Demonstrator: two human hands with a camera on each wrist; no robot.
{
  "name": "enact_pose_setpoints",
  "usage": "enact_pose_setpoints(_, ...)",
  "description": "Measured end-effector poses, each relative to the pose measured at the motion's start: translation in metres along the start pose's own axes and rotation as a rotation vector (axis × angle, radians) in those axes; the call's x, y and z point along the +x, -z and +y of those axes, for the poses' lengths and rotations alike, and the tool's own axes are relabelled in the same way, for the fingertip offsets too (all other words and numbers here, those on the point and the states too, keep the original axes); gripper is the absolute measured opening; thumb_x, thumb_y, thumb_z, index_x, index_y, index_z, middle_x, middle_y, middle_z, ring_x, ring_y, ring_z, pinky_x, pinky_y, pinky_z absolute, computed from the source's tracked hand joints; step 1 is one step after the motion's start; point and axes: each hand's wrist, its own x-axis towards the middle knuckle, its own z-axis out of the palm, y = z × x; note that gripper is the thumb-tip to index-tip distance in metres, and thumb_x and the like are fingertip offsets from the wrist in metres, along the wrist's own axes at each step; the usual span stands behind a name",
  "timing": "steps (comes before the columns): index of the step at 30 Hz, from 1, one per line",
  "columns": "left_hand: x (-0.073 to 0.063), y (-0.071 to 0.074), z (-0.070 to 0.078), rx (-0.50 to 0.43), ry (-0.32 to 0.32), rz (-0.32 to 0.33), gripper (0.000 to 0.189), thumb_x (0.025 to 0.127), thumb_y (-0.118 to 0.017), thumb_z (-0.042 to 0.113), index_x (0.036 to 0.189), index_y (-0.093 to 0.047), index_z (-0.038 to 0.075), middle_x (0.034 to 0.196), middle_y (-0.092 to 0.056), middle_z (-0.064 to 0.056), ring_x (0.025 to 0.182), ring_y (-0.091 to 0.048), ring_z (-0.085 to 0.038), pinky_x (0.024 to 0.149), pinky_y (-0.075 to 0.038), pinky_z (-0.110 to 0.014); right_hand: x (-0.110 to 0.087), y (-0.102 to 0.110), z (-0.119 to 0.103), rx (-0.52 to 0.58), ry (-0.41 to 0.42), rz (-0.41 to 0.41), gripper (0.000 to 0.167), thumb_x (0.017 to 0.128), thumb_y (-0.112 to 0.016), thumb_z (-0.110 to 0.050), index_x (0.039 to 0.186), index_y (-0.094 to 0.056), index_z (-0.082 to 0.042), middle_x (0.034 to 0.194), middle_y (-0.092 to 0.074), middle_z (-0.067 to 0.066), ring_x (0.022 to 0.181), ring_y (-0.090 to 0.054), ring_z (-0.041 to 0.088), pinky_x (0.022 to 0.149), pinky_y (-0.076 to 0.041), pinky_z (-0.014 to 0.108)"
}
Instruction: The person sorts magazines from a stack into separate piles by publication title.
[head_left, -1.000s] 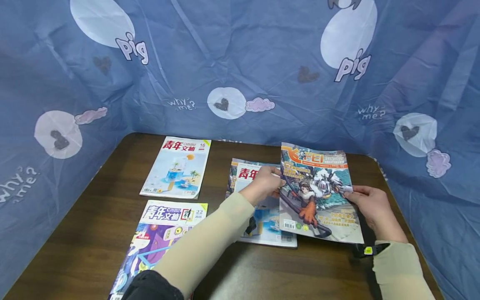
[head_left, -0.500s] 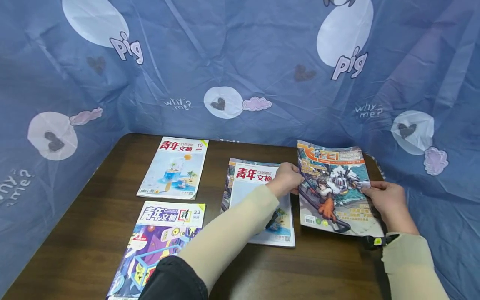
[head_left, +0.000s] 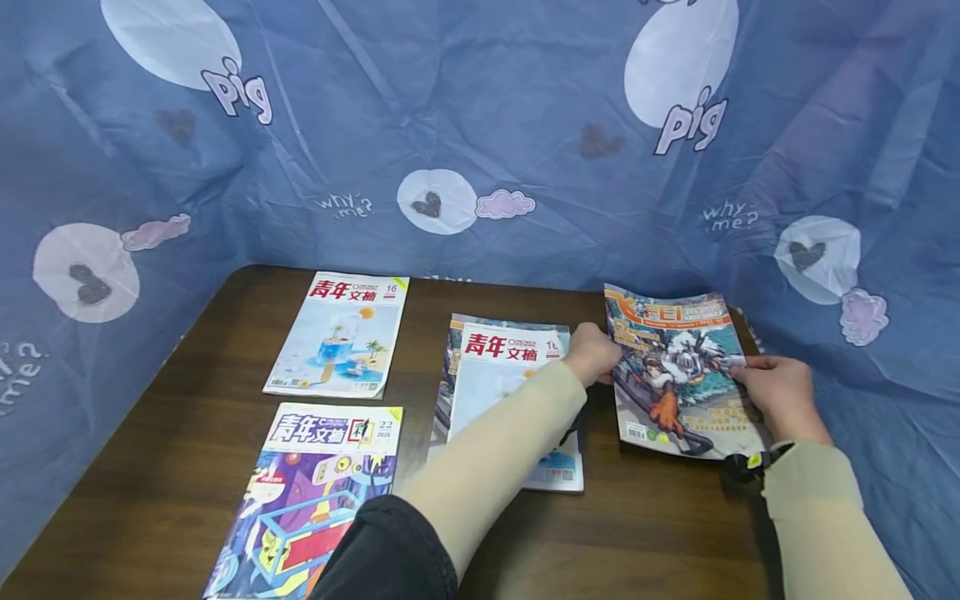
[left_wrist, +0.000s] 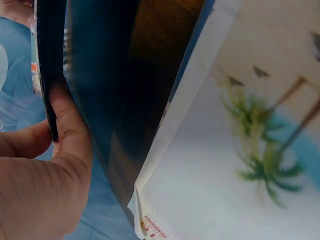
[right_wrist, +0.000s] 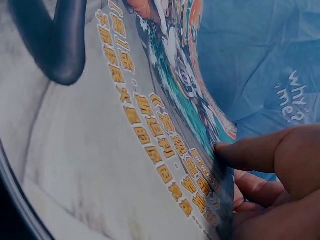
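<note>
A magazine [head_left: 682, 375] with an orange title and a comic-style cover is held between both hands above the right of the table. My left hand [head_left: 594, 354] pinches its left edge; the left wrist view shows the thumb and fingers [left_wrist: 70, 125] on either side of the thin edge. At the opposite edge, my right hand [head_left: 783, 396] pinches it, thumb on the cover in the right wrist view, where the cover [right_wrist: 150, 150] bows slightly. Under my left forearm lies a white magazine [head_left: 487, 383] with a red title, on top of another comic-cover magazine [head_left: 444, 400].
Two more magazines lie on the left of the brown table [head_left: 165, 433]: a white one with a popsicle picture [head_left: 337, 333] at the back, and a purple one [head_left: 322, 475] nearer, partly covered by the sleeve. A blue patterned cloth [head_left: 480, 108] hangs around the table's back and sides.
Both hands have carried the comic-cover magazine to the right, away from the centre stack, and lowered it toward the table. More of the white magazine's cover shows now.
</note>
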Motion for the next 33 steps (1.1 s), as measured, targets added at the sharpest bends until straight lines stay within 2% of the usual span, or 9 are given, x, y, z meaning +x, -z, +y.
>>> enact_pose_setpoints(2, 0.003, -0.003, -0.001, 0.019, 0.01, 0.008, 0.01, 0.086, -0.069, -0.006, 0.093, -0.062, -0.005, 0.078, -0.059, -0.013, 0.053, -0.065, -0.026, 0.058, -0.06, -0.044, 0.003, -0.001, 0.001, 0.019, -0.005, -0.002, 0.045, 0.097, -0.065, -0.012, 0.134, -0.057, 0.013, 0.122, -0.06, 0.026, 0.083, -0.061, 0.021, 0.048, -0.046, 0.023)
enact_pose_setpoints(5, 0.008, -0.007, -0.002, 0.061, 0.011, 0.011, 0.009, 0.087, -0.067, -0.006, 0.095, -0.062, -0.004, 0.08, -0.06, -0.013, 0.051, -0.066, -0.027, 0.056, -0.06, -0.042, 0.006, -0.001, 0.002, 0.048, -0.007, -0.012, 0.044, 0.097, -0.065, -0.009, 0.133, -0.057, 0.014, 0.102, -0.066, 0.019, 0.069, -0.061, 0.014, 0.047, -0.048, 0.026)
enact_pose_setpoints(8, 0.011, -0.01, -0.003, 0.109, 0.002, 0.021, 0.008, 0.087, -0.066, -0.006, 0.092, -0.062, -0.003, 0.082, -0.059, -0.013, 0.05, -0.067, -0.027, 0.054, -0.059, -0.04, 0.01, -0.001, 0.004, 0.066, -0.034, -0.024, 0.042, 0.098, -0.064, -0.009, 0.133, -0.057, 0.012, 0.085, -0.065, 0.011, 0.06, -0.06, 0.013, 0.046, -0.051, 0.032)
enact_pose_setpoints(14, 0.016, -0.017, -0.007, 0.14, 0.0, 0.026, 0.008, 0.087, -0.064, -0.006, 0.093, -0.062, -0.002, 0.083, -0.06, -0.014, 0.049, -0.066, -0.026, 0.052, -0.059, -0.039, 0.016, -0.005, 0.009, 0.073, -0.067, -0.025, 0.041, 0.1, -0.063, -0.011, 0.135, -0.057, 0.009, 0.077, -0.063, 0.008, 0.054, -0.058, 0.016, 0.045, -0.051, 0.036)
enact_pose_setpoints(17, 0.017, -0.019, -0.008, 0.133, 0.006, 0.017, 0.01, 0.086, -0.064, -0.006, 0.095, -0.063, -0.003, 0.086, -0.061, -0.014, 0.051, -0.067, -0.027, 0.053, -0.059, -0.038, 0.019, -0.007, 0.011, 0.07, -0.064, -0.025, 0.041, 0.1, -0.063, -0.012, 0.135, -0.058, 0.008, 0.078, -0.064, 0.008, 0.054, -0.057, 0.015, 0.044, -0.05, 0.036)
enact_pose_setpoints(20, 0.019, -0.022, -0.009, 0.119, 0.01, 0.004, 0.011, 0.086, -0.064, -0.006, 0.096, -0.062, -0.003, 0.09, -0.059, -0.014, 0.052, -0.068, -0.027, 0.053, -0.059, -0.038, 0.021, -0.007, 0.012, 0.054, -0.058, -0.019, 0.041, 0.099, -0.064, -0.012, 0.134, -0.058, 0.009, 0.085, -0.065, 0.013, 0.057, -0.058, 0.015, 0.044, -0.05, 0.033)
enact_pose_setpoints(25, 0.02, -0.024, -0.013, 0.119, 0.007, 0.007, 0.011, 0.086, -0.066, -0.006, 0.096, -0.062, -0.005, 0.09, -0.06, -0.016, 0.053, -0.068, -0.028, 0.052, -0.059, -0.036, 0.024, -0.008, 0.016, -0.019, -0.051, 0.007, 0.04, 0.099, -0.064, -0.012, 0.132, -0.059, 0.011, 0.106, -0.065, 0.024, 0.071, -0.062, 0.021, 0.045, -0.047, 0.028)
enact_pose_setpoints(29, 0.02, -0.025, -0.014, 0.144, -0.01, 0.013, 0.01, 0.085, -0.067, -0.006, 0.094, -0.063, -0.007, 0.085, -0.062, -0.019, 0.054, -0.069, -0.031, 0.051, -0.059, -0.037, 0.028, -0.009, 0.019, -0.069, -0.037, 0.02, 0.041, 0.1, -0.063, -0.013, 0.131, -0.06, 0.012, 0.118, -0.062, 0.028, 0.089, -0.062, 0.03, 0.048, -0.043, 0.024)
enact_pose_setpoints(33, 0.023, -0.027, -0.015, 0.213, -0.015, 0.01, 0.01, 0.085, -0.068, -0.004, 0.095, -0.065, -0.006, 0.084, -0.063, -0.019, 0.051, -0.068, -0.029, 0.049, -0.058, -0.036, 0.031, -0.009, 0.022, -0.094, -0.017, 0.027, 0.04, 0.1, -0.063, -0.013, 0.13, -0.06, 0.013, 0.121, -0.061, 0.03, 0.099, -0.061, 0.036, 0.059, -0.047, 0.031)
